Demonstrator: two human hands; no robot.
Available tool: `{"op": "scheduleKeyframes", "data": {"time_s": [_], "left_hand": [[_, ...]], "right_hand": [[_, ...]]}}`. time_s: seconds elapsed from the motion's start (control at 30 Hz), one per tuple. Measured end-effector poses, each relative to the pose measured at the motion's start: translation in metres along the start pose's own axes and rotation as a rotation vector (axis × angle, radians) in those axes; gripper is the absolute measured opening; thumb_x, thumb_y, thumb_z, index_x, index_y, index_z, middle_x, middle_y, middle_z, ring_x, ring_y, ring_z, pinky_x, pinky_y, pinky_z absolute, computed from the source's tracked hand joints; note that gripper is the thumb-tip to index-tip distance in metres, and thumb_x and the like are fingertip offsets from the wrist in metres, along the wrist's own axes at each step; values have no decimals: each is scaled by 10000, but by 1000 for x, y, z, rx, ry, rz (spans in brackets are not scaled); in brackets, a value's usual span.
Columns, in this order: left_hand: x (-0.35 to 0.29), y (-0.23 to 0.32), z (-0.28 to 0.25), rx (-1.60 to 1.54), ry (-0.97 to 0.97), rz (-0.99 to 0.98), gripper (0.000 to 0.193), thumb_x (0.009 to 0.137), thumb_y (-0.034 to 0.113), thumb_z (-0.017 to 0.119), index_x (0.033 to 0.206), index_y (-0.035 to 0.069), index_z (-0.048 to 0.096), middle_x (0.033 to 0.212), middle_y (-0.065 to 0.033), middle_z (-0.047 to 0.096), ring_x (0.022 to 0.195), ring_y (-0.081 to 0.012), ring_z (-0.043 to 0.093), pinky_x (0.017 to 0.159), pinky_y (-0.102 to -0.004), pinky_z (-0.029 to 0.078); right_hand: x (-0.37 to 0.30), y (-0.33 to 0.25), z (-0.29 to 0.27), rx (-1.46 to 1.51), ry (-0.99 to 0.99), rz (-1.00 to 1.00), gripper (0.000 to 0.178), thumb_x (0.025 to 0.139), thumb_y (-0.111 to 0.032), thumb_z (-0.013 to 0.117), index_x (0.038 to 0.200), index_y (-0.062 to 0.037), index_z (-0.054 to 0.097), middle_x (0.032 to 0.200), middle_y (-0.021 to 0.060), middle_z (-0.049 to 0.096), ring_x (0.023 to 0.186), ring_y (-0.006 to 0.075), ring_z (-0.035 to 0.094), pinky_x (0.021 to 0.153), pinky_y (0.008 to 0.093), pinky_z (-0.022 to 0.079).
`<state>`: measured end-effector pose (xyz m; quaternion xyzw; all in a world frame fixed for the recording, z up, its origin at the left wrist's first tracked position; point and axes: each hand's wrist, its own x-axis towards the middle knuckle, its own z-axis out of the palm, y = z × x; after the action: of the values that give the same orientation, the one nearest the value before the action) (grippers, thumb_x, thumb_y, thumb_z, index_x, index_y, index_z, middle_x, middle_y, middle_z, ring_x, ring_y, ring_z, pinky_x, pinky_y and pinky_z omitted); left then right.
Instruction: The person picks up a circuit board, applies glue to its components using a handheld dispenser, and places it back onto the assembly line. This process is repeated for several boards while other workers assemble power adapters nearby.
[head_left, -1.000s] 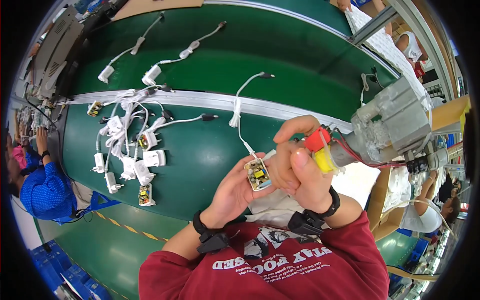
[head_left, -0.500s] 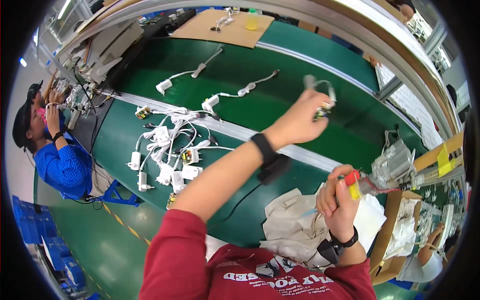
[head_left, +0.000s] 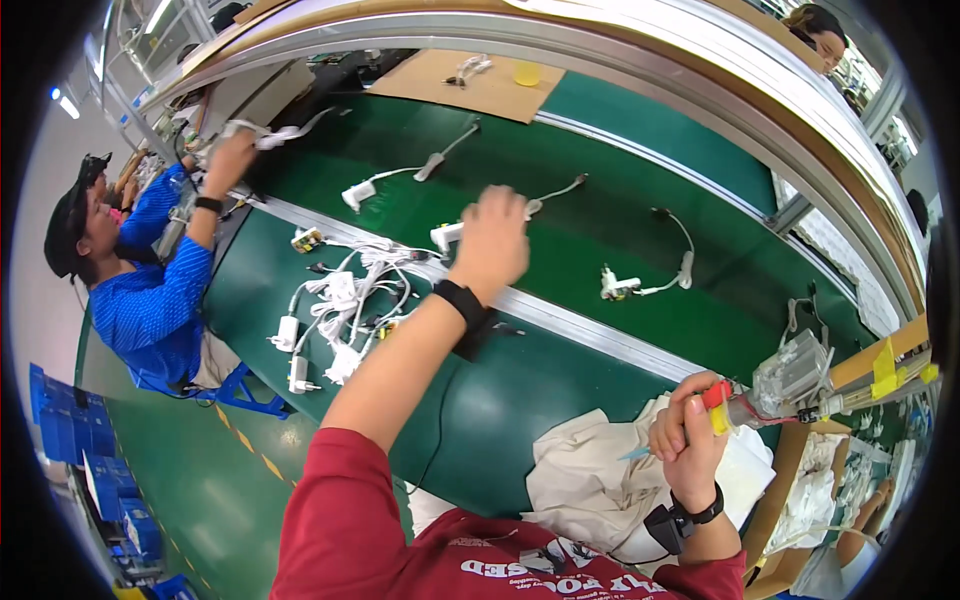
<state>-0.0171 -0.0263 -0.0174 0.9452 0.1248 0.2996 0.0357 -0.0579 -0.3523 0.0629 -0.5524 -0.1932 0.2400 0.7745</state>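
Over the green belt, my left hand [head_left: 493,243] reaches above a white power adapter [head_left: 447,236], fingers stretched forward and slightly apart. It covers part of that adapter's cable, so whether it touches the adapter is hidden. My right hand [head_left: 690,440] is closed around a grey, cylindrical tool [head_left: 745,411] with red and yellow parts. A thin blue tip [head_left: 634,454] sticks out on the hand's other side. An adapter with its inside exposed [head_left: 620,288] lies on the belt, its white cable curving away. Farther left lies another white adapter [head_left: 358,194] with its cable.
A tangled pile of adapters and cables [head_left: 350,295] lies on the near table. Beige cloth [head_left: 575,455] is bunched beneath my right hand. A metal rail [head_left: 590,330] separates table and belt. At left, a co-worker in blue [head_left: 150,310] reaches toward the belt. A cardboard box [head_left: 775,500] stands right.
My left hand has moved left, away from the exposed adapter, which now lies released on the belt. My right hand keeps its grip. The co-worker's arm has extended toward the belt.
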Motion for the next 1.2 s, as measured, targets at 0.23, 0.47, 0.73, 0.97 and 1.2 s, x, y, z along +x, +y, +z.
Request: {"op": "scheduleKeyframes", "data": {"time_s": [0.23,0.47,0.73,0.97,1.2], "left_hand": [[-13,-89,8,45,-319,-327,276,760,120,593,997,42,477,892,-171,638,904,-324,627,798,-484,474],[-19,-29,-5,-406,-11,-315,363,791,228,630,983,1,423,827,-204,631,698,-399,620,632,-472,496],[-108,68,-66,-1679,-695,-817,307,902,308,581,1047,59,477,920,-47,643,754,-64,577,531,-197,408],[-190,111,-77,-2083,-729,-898,363,947,141,486,1299,90,415,1256,-100,545,1078,-173,586,692,-264,537],[-193,121,-71,-1997,-889,-792,373,953,55,454,1311,80,355,1309,-131,495,1145,-229,548,765,-323,575]], "right_hand": [[12,1,24,41,-53,-37,199,961,-240,468,933,-52,408,501,-31,291,373,57,270,358,219,261],[14,-2,40,47,-37,-28,199,964,-247,466,923,-60,414,493,-39,276,362,51,252,345,214,249],[13,-3,22,54,77,-47,188,971,-261,468,953,-77,433,493,-42,275,364,42,247,340,212,229],[43,13,41,55,-111,-81,303,967,-379,461,1032,-89,406,497,-45,304,373,59,288,366,228,262],[47,28,33,63,-189,-68,269,967,-332,471,953,-80,376,484,-20,323,368,64,280,366,231,253]]}}
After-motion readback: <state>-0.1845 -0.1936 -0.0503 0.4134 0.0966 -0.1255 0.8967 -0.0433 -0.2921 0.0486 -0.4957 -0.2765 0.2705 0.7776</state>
